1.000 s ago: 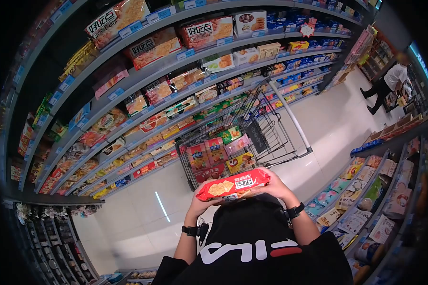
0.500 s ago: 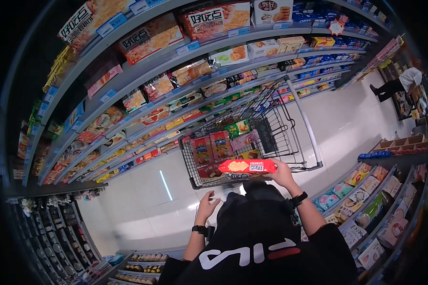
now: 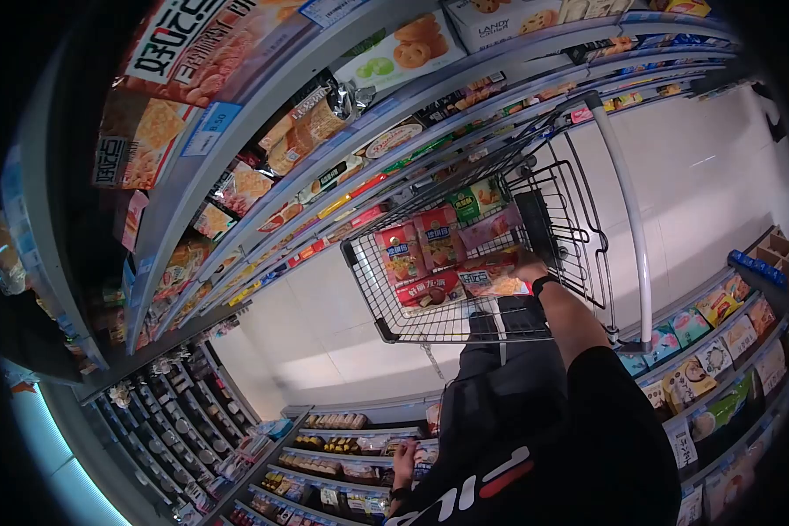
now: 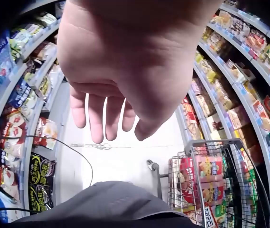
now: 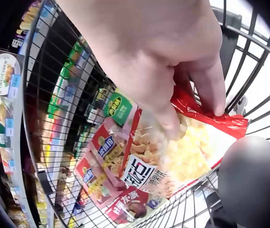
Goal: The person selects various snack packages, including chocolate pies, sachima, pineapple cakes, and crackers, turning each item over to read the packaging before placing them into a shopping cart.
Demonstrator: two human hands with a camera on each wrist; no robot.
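Observation:
Down inside the wire shopping cart (image 3: 386,329), my right hand (image 3: 529,266) pinches one end of a red snack package (image 3: 491,279). The right wrist view shows thumb and fingers on the crinkled red edge of this package (image 5: 182,152), its cracker-and-nut picture facing up. Beside and partly under it lie two pink-red packs (image 3: 401,252), a dark red pack (image 3: 430,291), a green pack (image 3: 475,200) and a pink pack (image 3: 489,230). My left hand (image 4: 125,71) hangs away from the cart, fingers loosely extended, holding nothing.
Shelves of boxed biscuits (image 3: 403,53) run along the cart's far side. More shelves with packets (image 3: 719,351) stand at the right, others (image 3: 333,456) at the bottom. The cart's grey handle (image 3: 631,219) is at its right end.
The right hand has lowered the red package into the cart. My left hand, off the package since a second ago, has dropped lower and away. The view has moved closer to the shelves and cart.

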